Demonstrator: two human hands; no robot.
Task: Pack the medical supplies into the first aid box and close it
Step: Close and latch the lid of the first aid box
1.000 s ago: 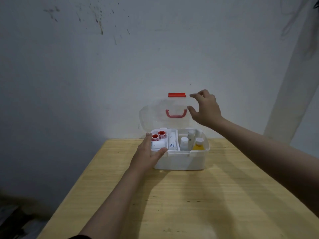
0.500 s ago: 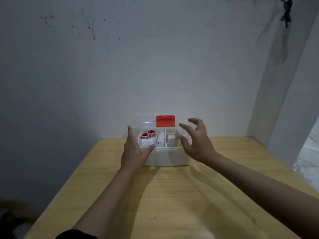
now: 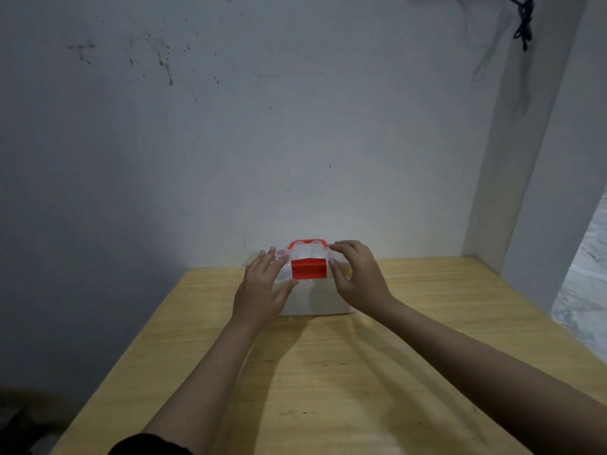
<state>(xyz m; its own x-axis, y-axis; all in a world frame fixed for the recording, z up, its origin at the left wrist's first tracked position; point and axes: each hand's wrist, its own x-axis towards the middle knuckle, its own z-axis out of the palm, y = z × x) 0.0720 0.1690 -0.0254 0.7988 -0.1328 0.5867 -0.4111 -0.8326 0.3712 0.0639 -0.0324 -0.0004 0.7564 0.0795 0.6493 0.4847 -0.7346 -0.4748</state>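
Head view: both hands cover first aid box [image 3: 315,300] on wooden table [image 3: 328,372] against wall [image 3: 262,142].

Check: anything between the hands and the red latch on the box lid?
Nothing visible. The red latch sits exposed on the lid, in the open gap between the left hand and right hand, which both rest on the lid of the first aid box.

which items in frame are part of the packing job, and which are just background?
Part of the job:
- first aid box, clear lid lowered over it
- red latch on the lid's front
- red handle on top
- left hand and right hand, laid on the lid

Just there:
- wooden table
- black cable on the wall
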